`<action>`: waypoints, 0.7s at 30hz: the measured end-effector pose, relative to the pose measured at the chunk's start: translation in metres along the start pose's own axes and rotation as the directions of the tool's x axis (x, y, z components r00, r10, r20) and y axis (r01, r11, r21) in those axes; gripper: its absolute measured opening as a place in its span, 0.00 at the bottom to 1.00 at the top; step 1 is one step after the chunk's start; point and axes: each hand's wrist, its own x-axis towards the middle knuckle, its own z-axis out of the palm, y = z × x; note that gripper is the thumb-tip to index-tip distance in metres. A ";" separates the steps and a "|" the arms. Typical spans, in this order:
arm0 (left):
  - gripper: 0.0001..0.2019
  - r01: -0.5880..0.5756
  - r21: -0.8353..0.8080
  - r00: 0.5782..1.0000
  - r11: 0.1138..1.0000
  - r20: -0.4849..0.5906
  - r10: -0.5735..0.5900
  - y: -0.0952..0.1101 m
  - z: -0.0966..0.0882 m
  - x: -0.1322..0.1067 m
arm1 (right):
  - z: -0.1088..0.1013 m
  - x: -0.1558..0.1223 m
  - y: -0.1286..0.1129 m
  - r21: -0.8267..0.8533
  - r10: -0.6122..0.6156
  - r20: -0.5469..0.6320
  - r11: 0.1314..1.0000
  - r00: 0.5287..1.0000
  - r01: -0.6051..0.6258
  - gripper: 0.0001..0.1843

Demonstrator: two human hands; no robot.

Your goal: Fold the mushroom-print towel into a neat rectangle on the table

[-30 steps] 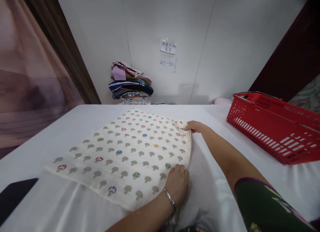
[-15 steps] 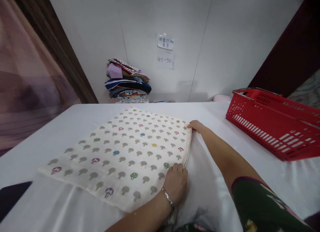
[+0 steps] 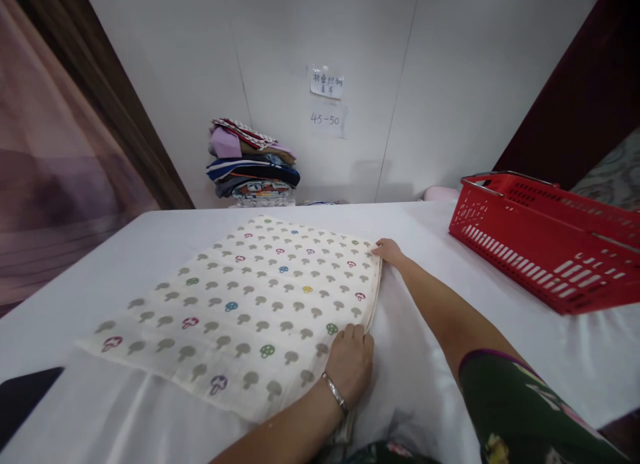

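A cream cloth [image 3: 260, 297] printed with grey and coloured mushrooms lies spread on the white-covered table, its layers showing along the right edge. My left hand [image 3: 353, 357], with a silver bracelet at the wrist, is closed on that right edge toward the near side; its fingertips are partly hidden. At the far right corner, my right hand [image 3: 389, 251] pinches the cloth between thumb and fingers. Both hands rest low, close to the tabletop.
A red plastic basket [image 3: 545, 244] with a metal handle stands at the right. Folded fabrics [image 3: 253, 164] are piled at the back against the wall, below and left of two paper signs [image 3: 327, 84]. A dark flat object [image 3: 27, 397] lies at the left front.
Both hands keep their hold on the cloth's right edge, and the cloth lies as before. The whole view has shifted slightly.
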 end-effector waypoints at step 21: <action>0.07 0.020 0.037 1.000 0.999 -0.003 -0.019 -0.002 -0.013 0.000 | -0.012 -0.107 0.023 0.449 0.033 0.360 0.870 0.933 -0.204 0.12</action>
